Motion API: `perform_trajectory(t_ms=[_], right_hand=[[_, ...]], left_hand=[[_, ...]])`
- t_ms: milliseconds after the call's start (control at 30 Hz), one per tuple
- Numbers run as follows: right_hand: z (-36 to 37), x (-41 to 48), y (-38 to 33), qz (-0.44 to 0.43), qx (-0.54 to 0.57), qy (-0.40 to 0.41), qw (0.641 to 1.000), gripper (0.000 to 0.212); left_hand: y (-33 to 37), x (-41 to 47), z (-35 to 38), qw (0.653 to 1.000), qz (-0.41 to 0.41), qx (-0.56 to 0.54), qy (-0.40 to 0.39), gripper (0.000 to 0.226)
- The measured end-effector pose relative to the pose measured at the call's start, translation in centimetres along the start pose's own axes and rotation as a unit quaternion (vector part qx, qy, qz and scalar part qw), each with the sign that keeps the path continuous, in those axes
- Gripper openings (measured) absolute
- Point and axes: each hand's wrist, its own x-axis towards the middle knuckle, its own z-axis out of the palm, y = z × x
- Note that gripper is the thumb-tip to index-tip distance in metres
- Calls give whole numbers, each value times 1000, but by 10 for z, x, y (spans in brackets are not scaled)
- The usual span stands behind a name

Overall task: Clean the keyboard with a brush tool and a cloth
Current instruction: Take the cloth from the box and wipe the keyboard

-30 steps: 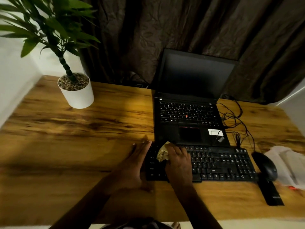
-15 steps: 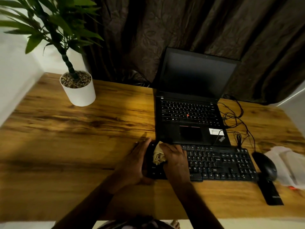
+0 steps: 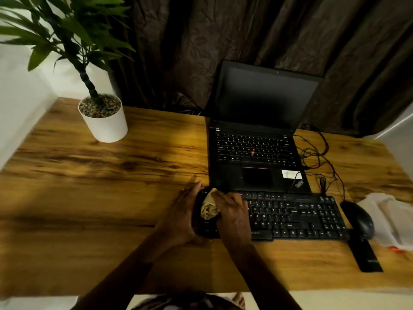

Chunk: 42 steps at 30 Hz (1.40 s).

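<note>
Two hands work at the left end of the black keyboard (image 3: 290, 218), which lies on the wooden counter (image 3: 111, 198) just in front of an open laptop (image 3: 257, 157). The left hand (image 3: 181, 218) lies open and flat against the keyboard's left edge, bracing it and gripping nothing. The right hand (image 3: 232, 213) is clenched around a crumpled tan cloth (image 3: 209, 209), pressing it onto the leftmost keys.

No brush tool shows clearly; a flat black object (image 3: 364, 256) lies near the counter's front edge, right of the keyboard, and I cannot tell what it is.

Several risks seem likely from here. A loose fold of cloth could snag under a keycap and lever it off if dragged hard. Should the bracing hand lift, the keyboard may slide toward the mouse (image 3: 359, 220) or nudge the laptop it almost touches. A wide sweep to the right could catch the tangled cables (image 3: 317, 157) behind it. Wiping before brushing may also push grit deeper between the keys.
</note>
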Motion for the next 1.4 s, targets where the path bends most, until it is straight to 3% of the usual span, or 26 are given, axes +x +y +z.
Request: perform_trajectory(t_ms=[133, 367, 500, 733, 967, 1167, 1400], right_hand=[[1, 2, -4, -37, 10, -23, 999, 56], [-1, 1, 6, 16, -16, -4, 1000, 52], [4, 5, -12, -27, -13, -16, 999, 46], [1, 0, 15, 16, -41, 1, 999, 47], [5, -1, 10, -43, -13, 16, 999, 47], [-5, -9, 47, 42, -48, 73, 995, 44], [-5, -10, 50, 5, -60, 58, 996, 46]], left_hand=[[4, -1, -3, 1000, 20, -2, 7, 152], [3, -1, -3, 1000, 5, -5, 5, 154], [3, -2, -2, 999, 19, -24, 21, 134], [4, 0, -4, 1000, 1, -14, 9, 156], [6, -2, -4, 1000, 5, -20, 10, 154], [6, -3, -5, 1000, 16, -20, 9, 154], [5, -3, -6, 1000, 22, -11, 12, 154]])
